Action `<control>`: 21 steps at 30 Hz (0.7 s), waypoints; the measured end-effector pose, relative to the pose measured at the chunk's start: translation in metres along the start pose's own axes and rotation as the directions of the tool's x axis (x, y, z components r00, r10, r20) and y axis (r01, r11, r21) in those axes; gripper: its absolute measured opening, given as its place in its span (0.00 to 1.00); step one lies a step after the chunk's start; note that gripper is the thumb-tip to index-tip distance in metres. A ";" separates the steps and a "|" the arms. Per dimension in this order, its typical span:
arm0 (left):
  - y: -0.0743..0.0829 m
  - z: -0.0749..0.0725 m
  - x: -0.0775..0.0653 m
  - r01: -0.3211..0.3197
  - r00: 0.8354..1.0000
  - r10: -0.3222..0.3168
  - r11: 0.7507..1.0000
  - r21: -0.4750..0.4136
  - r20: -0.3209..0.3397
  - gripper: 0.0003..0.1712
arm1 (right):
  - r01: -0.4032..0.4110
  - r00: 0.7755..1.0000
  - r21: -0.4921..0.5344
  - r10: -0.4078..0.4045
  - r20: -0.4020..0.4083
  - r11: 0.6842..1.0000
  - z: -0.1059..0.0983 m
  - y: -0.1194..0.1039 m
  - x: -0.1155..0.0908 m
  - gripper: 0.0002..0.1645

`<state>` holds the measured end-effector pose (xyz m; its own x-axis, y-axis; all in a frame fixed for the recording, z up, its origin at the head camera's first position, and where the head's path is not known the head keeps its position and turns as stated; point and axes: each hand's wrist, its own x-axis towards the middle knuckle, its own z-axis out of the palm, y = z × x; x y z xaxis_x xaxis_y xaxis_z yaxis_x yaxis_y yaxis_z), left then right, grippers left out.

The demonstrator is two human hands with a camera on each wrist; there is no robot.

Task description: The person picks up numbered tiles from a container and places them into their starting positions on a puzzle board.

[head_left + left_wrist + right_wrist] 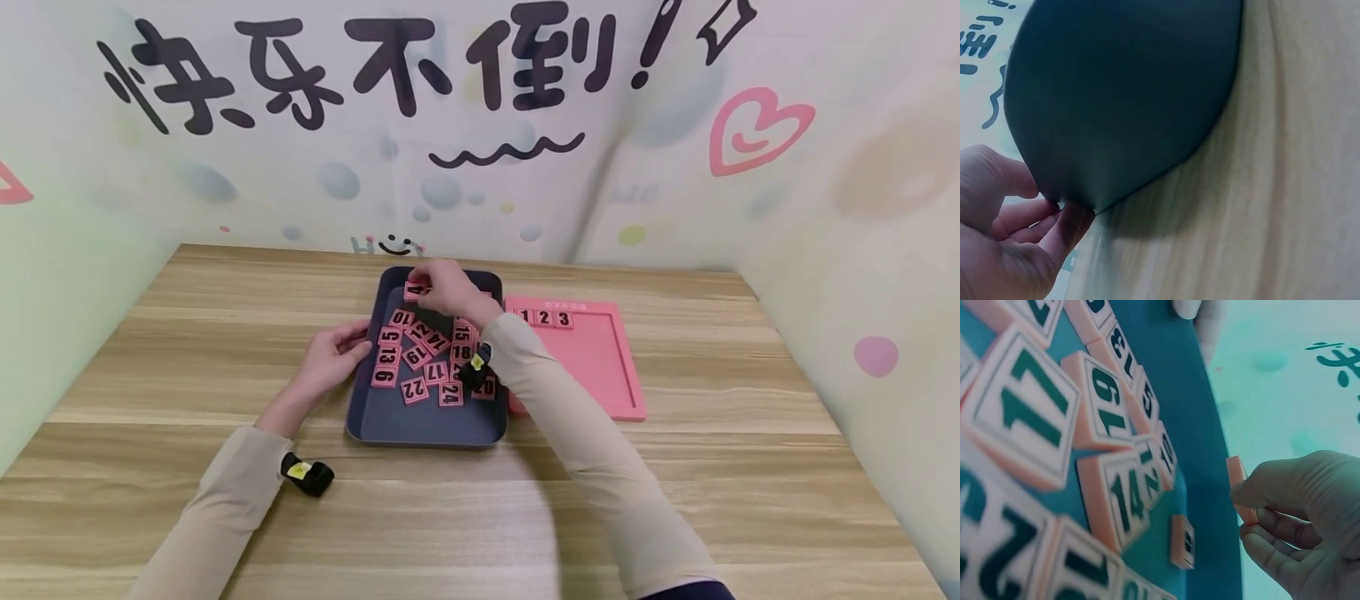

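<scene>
Right hand (450, 287) pinching tile (1235, 469), tray (427, 427) of tiles (436, 372)

Tray (420, 423) seen as smooth, low-sheen plastic. Number tiles (450, 395) and board (588, 367) read as smooth matt plastic. Tabletop (720, 467) finished in smooth wood grain. Sleeves (592, 442) made of matt cloth. Backdrop (660, 200) material can't be told.

Wall (285, 192): "快乐不倒!". Pink board (581, 367): tiles (543, 317) 1, 2, 3. Tray tiles (414, 390): 5, 10, 13, 14, 15, 17, 18, 19, 22, 24. Pinched tile (413, 291): 4.
</scene>
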<state>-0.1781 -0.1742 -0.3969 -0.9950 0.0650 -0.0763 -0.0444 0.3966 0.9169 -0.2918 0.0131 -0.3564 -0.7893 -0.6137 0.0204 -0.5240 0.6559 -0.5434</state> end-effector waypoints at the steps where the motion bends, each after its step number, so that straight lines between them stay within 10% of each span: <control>1: 0.000 0.000 0.000 0.000 1.000 0.000 1.000 -0.001 0.001 0.24 | 0.007 1.000 0.012 -0.007 -0.007 1.000 -0.003 0.001 -0.003 0.20; 21: 0.002 0.001 0.000 0.011 1.000 -0.011 1.000 -0.007 -0.002 0.24 | 0.006 0.980 0.141 0.022 -0.196 0.990 -0.047 0.034 -0.068 0.21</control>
<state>-0.1777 -0.1724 -0.3959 -0.9946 0.0584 -0.0856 -0.0561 0.3909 0.9187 -0.2714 0.0977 -0.3374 -0.8482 -0.5007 0.1727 -0.4781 0.5836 -0.6563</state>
